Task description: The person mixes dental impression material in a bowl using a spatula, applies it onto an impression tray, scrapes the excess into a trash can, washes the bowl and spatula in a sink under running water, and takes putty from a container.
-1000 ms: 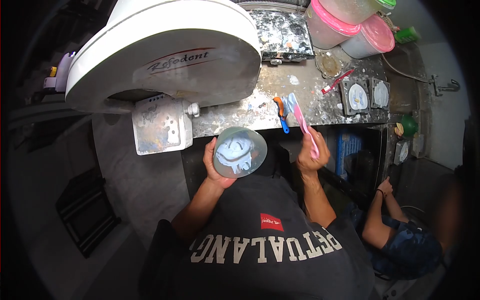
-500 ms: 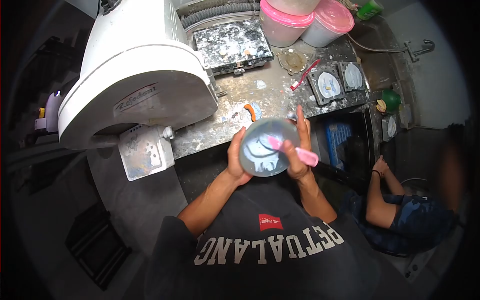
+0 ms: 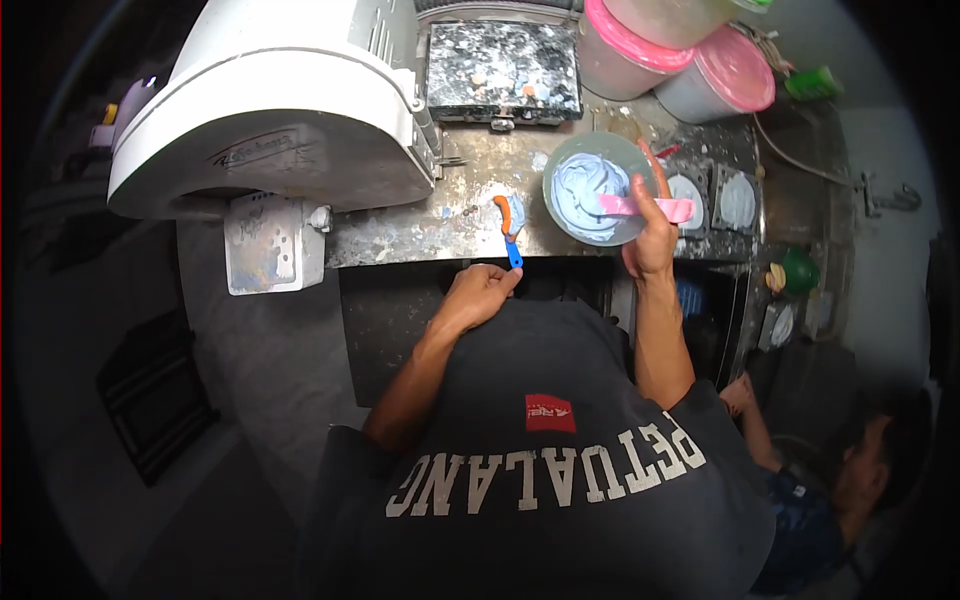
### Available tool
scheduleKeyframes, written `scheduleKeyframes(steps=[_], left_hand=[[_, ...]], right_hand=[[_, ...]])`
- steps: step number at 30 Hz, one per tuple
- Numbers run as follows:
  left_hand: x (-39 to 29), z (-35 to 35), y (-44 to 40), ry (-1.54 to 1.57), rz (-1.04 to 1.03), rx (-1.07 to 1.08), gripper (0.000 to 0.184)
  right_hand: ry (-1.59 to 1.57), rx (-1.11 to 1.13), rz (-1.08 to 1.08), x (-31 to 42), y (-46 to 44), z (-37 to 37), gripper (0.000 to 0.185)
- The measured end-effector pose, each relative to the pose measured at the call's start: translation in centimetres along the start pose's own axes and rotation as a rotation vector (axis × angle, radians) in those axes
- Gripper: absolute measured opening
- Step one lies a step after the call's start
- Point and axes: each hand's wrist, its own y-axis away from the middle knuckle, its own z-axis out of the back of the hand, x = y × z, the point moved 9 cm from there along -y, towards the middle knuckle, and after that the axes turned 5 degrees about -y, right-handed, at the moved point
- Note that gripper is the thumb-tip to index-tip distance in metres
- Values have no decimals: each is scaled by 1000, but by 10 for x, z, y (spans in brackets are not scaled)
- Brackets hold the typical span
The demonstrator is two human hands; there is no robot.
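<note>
My right hand (image 3: 655,230) is closed around the side of a translucent rubber mixing bowl (image 3: 562,160). Pale blue, creamy paste (image 3: 585,200) coats the bowl's inside. A pink spatula (image 3: 675,209) rests across the rim under my right thumb, its blade in the paste. At the counter's front edge, my left hand (image 3: 483,297) has its fingers drawn together at the blue end of a small tool (image 3: 514,255) with a curved orange part. The orange part lies on the counter by a pale blue smear; how firmly my fingers grip is hard to see.
A white machine (image 3: 270,110) hangs over the counter's left side. Behind are a splattered black box (image 3: 503,65) and pink-lidded buckets (image 3: 735,70). Paste-filled square molds (image 3: 738,202) and a tap (image 3: 885,200) are at right. Another person (image 3: 830,500) sits low on the right.
My left hand has left the bowl and moved down to the blue end of the tool. My right hand has carried bowl and spatula up and right, over the counter.
</note>
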Motion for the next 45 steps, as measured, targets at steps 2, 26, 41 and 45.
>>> scheduleKeyframes(steps=[2, 26, 41, 45], left_hand=[[9, -15, -12, 235, -3, -46, 49], [-7, -50, -9, 1119, -302, -48, 32], [-86, -35, 17, 1272, -604, 373, 40], [-85, -34, 18, 1237, -590, 348, 41]], right_hand=[[-50, 33, 16, 15, -16, -19, 55], [323, 268, -69, -43, -37, -26, 35], [255, 723, -72, -60, 16, -65, 84], [290, 741, -38, -61, 20, -68, 86]])
